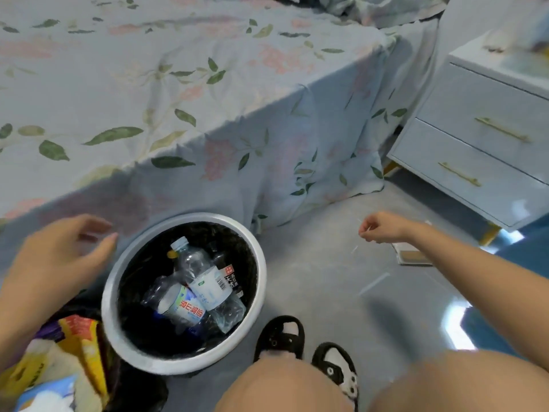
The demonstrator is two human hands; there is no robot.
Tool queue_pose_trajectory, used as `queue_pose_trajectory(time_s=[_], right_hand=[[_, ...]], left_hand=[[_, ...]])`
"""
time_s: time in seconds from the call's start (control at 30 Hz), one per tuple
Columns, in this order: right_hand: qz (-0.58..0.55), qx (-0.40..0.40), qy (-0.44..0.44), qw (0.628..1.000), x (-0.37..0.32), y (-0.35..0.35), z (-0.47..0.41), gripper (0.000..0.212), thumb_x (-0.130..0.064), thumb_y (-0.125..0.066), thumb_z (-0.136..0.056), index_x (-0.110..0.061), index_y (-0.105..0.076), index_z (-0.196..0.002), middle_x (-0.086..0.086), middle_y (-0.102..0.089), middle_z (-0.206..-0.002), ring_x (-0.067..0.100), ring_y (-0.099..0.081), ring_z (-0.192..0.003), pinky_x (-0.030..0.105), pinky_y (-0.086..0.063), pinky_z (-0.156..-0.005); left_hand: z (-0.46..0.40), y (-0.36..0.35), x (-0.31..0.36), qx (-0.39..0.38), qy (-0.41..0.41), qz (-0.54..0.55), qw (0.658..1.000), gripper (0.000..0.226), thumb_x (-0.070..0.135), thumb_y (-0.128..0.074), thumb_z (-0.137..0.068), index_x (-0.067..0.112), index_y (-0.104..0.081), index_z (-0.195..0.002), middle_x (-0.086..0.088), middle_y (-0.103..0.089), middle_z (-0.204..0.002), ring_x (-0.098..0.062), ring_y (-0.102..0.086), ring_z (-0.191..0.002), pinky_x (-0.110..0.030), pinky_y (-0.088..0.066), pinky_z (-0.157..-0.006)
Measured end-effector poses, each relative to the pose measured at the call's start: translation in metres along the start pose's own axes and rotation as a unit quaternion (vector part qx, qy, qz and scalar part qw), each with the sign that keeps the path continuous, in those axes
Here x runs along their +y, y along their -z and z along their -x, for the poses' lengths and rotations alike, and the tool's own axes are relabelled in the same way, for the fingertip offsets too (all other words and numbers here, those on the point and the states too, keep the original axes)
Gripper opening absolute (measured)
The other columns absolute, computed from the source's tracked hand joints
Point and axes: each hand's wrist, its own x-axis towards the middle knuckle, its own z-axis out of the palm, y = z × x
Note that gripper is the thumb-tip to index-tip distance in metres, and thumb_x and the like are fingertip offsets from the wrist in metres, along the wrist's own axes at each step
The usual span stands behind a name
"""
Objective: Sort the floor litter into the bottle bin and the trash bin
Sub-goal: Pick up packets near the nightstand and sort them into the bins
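Right hand (378, 228) was pinching a thin pale sliver of litter (368, 229) over the floor (326, 272), left hand (64, 251) loose and empty by the bottle bin (124, 278). Bottles (205, 281) lay inside, wrappers (74, 346) filled the trash bin just left.

White-rimmed bottle bin (261, 263) holds crushed plastic bottles (205, 281); wrapper-filled trash bin (74, 352) beside.
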Motion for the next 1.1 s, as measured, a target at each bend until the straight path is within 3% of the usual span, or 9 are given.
queue_pose_trajectory(time_s=[0.03, 0.1, 0.2, 0.33, 0.47, 0.63, 0.83, 0.97, 1.1], right_hand=[[0.005, 0.012, -0.018, 1.000, 0.021, 0.004, -0.003, 0.013, -0.020, -0.059, -0.088, -0.011, -0.067, -0.094, 0.011, -0.069, -0.099, 0.026, -0.063, -0.089, 0.037, -0.051, -0.084], [0.002, 0.050, -0.059, 0.997, 0.063, 0.009, -0.010, 0.011, -0.024, -0.061, -0.088, -0.018, -0.066, -0.097, 0.009, -0.067, -0.107, 0.026, -0.061, -0.099, 0.033, -0.047, -0.086], [-0.043, 0.122, -0.140, 0.982, 0.127, 0.013, -0.018, 0.019, -0.025, -0.061, -0.088, -0.014, -0.068, -0.102, 0.013, -0.066, -0.113, 0.031, -0.059, -0.106, 0.031, -0.043, -0.083], [-0.119, 0.194, -0.233, 0.945, 0.194, 0.011, -0.023, 0.029, -0.027, -0.059, -0.091, -0.007, -0.065, -0.112, 0.016, -0.064, -0.117, 0.034, -0.058, -0.108, 0.037, -0.046, -0.090], [-0.159, 0.191, -0.291, 0.924, 0.246, 0.001, -0.036, 0.036, -0.030, -0.058, -0.091, -0.008, -0.060, -0.118, 0.015, -0.063, -0.119, 0.033, -0.057, -0.108, 0.038, -0.047, -0.090], [-0.193, 0.178, -0.330, 0.907, 0.279, -0.023, -0.071, 0.050, -0.041, -0.062, -0.088, -0.010, -0.053, -0.127, 0.013, -0.058, -0.128, 0.031, -0.054, -0.116, 0.034, -0.044, -0.092], [-0.237, 0.200, -0.335, 0.890, 0.307, -0.053, -0.145, 0.059, -0.048, -0.065, -0.083, -0.008, -0.052, -0.124, 0.016, -0.056, -0.129, 0.034, -0.053, -0.117, 0.039, -0.042, -0.097], [-0.212, 0.220, -0.364, 0.880, 0.315, -0.071, -0.178, 0.094, -0.068, -0.061, -0.073, -0.002, -0.037, -0.136, 0.018, -0.049, -0.135, 0.036, -0.043, -0.125, 0.043, -0.031, -0.105], [-0.256, 0.229, -0.382, 0.858, 0.322, -0.086, -0.192, 0.111, -0.077, -0.068, -0.053, -0.008, -0.037, -0.133, 0.016, -0.051, -0.132, 0.038, -0.044, -0.122, 0.048, -0.035, -0.104]], left_hand=[[-0.014, -0.009, 0.026, -0.017, -0.021, 0.031, 0.999, 0.016, 0.051, -0.060, -0.080, 0.037, -0.062, -0.087, 0.009, -0.069, -0.087, -0.018, -0.067, -0.079, -0.048, -0.057, -0.076], [-0.035, -0.036, 0.084, -0.070, -0.074, 0.054, 0.993, 0.006, 0.040, -0.067, -0.082, 0.034, -0.064, -0.082, 0.015, -0.068, -0.083, -0.007, -0.065, -0.076, -0.036, -0.053, -0.076], [-0.060, -0.096, 0.165, -0.145, -0.149, 0.030, 0.978, 0.002, 0.022, -0.068, -0.085, 0.021, -0.067, -0.086, 0.008, -0.069, -0.080, -0.006, -0.063, -0.074, -0.022, -0.044, -0.070], [-0.083, -0.191, 0.241, -0.251, -0.217, -0.004, 0.943, 0.009, 0.032, -0.064, -0.086, 0.025, -0.066, -0.091, 0.013, -0.065, -0.080, -0.012, -0.065, -0.085, -0.029, -0.052, -0.079], [-0.089, -0.268, 0.298, -0.351, -0.246, -0.019, 0.903, 0.015, 0.038, -0.060, -0.088, 0.027, -0.064, -0.097, 0.018, -0.059, -0.083, -0.012, -0.062, -0.091, -0.033, -0.052, -0.085], [-0.101, -0.347, 0.327, -0.418, -0.241, -0.048, 0.874, 0.018, 0.037, -0.059, -0.088, 0.026, -0.065, -0.100, 0.010, -0.064, -0.096, -0.013, -0.061, -0.093, -0.031, -0.052, -0.085], [-0.112, -0.417, 0.335, -0.444, -0.238, -0.062, 0.862, 0.021, 0.034, -0.058, -0.089, 0.022, -0.066, -0.104, 0.006, -0.065, -0.102, -0.013, -0.058, -0.091, -0.025, -0.049, -0.084], [-0.113, -0.447, 0.327, -0.456, -0.218, -0.054, 0.861, 0.023, 0.036, -0.058, -0.088, 0.024, -0.063, -0.107, 0.011, -0.061, -0.095, -0.011, -0.056, -0.086, -0.024, -0.048, -0.082], [-0.111, -0.466, 0.319, -0.464, -0.198, -0.055, 0.862, 0.026, 0.037, -0.057, -0.087, 0.025, -0.062, -0.110, 0.014, -0.061, -0.098, -0.009, -0.056, -0.085, -0.022, -0.047, -0.081]])
